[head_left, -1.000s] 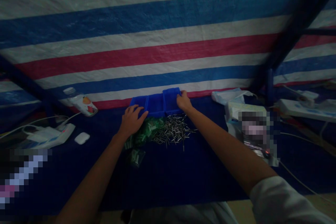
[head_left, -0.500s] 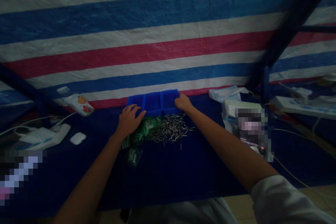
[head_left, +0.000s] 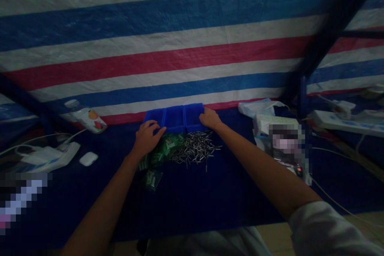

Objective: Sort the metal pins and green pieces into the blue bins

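A blue three-compartment tray (head_left: 174, 118) lies at the back of the table, against the striped sheet. My left hand (head_left: 147, 137) grips its front left corner, fingers bent over the wall and thumb along the front edge. On the tray's right end my right hand (head_left: 211, 119) is closed around the side wall, its fingertips partly hidden. In front of the tray lies a pile of thin metal pins (head_left: 196, 147) that look like rivets. Green-tinted plastic bags (head_left: 166, 147) of small pieces sit left of the pile, partly under my left hand, with one small bag (head_left: 153, 179) nearer me.
At left are a bottle (head_left: 87, 117), a white power strip (head_left: 64, 158) with cables and a small white case (head_left: 89, 159). A tissue pack (head_left: 277, 123) and crumpled plastic (head_left: 259, 107) lie at right, with another power strip (head_left: 339, 122) farther right. A striped sheet (head_left: 180, 60) hangs behind.
Almost nothing differs. Both hands stay on the tray, and the pins and bags lie as before; the view has shifted very slightly.
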### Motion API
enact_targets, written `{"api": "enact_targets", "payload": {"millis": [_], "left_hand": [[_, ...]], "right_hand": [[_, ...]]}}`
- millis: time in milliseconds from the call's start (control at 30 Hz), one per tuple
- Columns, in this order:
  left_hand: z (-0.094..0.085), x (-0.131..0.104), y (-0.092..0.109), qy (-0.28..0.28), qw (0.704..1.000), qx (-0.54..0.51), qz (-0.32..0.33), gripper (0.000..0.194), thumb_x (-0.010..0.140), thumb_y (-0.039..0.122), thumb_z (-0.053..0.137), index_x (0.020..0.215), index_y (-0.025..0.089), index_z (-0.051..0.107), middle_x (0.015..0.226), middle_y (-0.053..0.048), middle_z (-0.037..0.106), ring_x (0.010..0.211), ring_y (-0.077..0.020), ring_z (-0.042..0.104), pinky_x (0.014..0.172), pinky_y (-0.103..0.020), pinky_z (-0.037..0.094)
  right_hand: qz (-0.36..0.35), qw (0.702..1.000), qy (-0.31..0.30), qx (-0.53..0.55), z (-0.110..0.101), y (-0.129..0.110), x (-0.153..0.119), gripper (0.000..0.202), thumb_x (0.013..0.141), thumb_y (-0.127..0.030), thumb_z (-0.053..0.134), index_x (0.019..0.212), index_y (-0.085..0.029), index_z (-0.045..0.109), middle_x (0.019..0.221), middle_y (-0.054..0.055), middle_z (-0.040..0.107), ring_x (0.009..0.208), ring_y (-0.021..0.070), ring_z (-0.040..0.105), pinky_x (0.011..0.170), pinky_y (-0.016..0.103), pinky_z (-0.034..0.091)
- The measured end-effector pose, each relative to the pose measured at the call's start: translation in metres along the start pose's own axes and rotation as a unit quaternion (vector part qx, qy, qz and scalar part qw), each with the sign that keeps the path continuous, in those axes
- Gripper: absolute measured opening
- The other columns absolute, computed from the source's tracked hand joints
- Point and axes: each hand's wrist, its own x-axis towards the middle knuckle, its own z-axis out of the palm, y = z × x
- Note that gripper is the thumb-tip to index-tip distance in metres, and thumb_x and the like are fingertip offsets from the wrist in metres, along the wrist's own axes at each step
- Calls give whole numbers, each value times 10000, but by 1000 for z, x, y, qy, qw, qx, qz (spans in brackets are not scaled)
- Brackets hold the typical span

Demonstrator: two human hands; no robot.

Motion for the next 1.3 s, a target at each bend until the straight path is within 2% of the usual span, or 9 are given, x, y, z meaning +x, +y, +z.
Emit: {"api": "enact_targets", "payload": {"millis": [567, 667, 767, 833, 900, 1000, 1067, 1133, 1300], "left_hand": [[0, 2, 2, -19, 1000, 6, 10, 378, 915, 525, 450, 932, 202, 646, 1269, -106, 577, 1226, -317, 492, 995, -592, 401], [-3, 0, 7, 5, 1000, 15, 11, 367, 922, 514, 452, 963, 207, 649, 1267, -111, 575, 1235, -331, 480, 1022, -650, 346], [-12, -7, 12, 76, 996, 44, 1, 391, 929, 525, 439, 1092, 222, 627, 1313, -124, 538, 1274, -368, 432, 1027, -738, 253], [-20, -17, 12, 126, 990, 61, 11, 436, 929, 528, 437, 1189, 213, 587, 1339, -134, 513, 1279, -361, 428, 1054, -692, 269], [-27, -33, 6, 144, 987, 65, 42, 496, 926, 538, 434, 1264, 192, 542, 1342, -145, 502, 1285, -335, 431, 1087, -585, 314], [-31, -64, -10, 83, 992, 57, 78, 601, 922, 565, 420, 1363, 159, 452, 1370, -165, 469, 1304, -313, 427, 1100, -499, 348], [-27, -85, -22, 8, 995, 59, 83, 654, 914, 575, 430, 1434, 182, 367, 1482, -161, 366, 1376, -329, 351, 1117, -529, 321], [-21, -100, -30, -51, 993, 77, 75, 678, 914, 581, 430, 1473, 219, 309, 1550, -156, 279, 1426, -366, 265, 1117, -617, 265], [-10, -108, -26, -125, 986, 81, 76, 726, 911, 584, 443, 1521, 265, 211, 1585, -141, 242, 1454, -377, 200, 1110, -681, 202]], "right_hand": [[13, 1000, 19, 19, 6, 0, 0, 504, 848, -409, 461, 1240, -111, 567, 1229, 200, 626, 1133, 348, 603, 956, 470, 459], [20, 999, 31, 25, 8, -2, -2, 600, 867, -505, 444, 1294, -92, 525, 1262, 224, 590, 1149, 351, 582, 957, 479, 446], [0, 993, 116, 6, 8, -7, -16, 746, 867, -614, 426, 1412, -106, 407, 1345, 236, 503, 1216, 380, 497, 957, 522, 419], [-54, 980, 191, -23, 6, -10, -34, 724, 876, -618, 427, 1420, -142, 405, 1342, 213, 494, 1212, 379, 472, 936, 526, 420], [-126, 969, 208, -52, 2, -11, -57, 657, 889, -612, 424, 1371, -167, 464, 1310, 187, 510, 1181, 353, 482, 923, 502, 427], [-225, 958, 149, -94, -2, -9, -93, 601, 905, -632, 388, 1303, -206, 527, 1274, 147, 539, 1136, 324, 503, 908, 493, 432], [-261, 953, 104, -113, -1, -4, -113, 637, 896, -674, 365, 1309, -216, 526, 1282, 140, 539, 1126, 325, 507, 897, 501, 434], [-290, 947, 70, -122, 4, 1, -126, 715, 876, -719, 350, 1362, -212, 485, 1332, 154, 513, 1176, 337, 483, 940, 527, 407], [-373, 916, -3, -150, 18, 9, -137, 895, 797, -813, 363, 1483, -237, 351, 1498, 187, 367, 1354, 389, 327, 1091, 639, 188]]}}
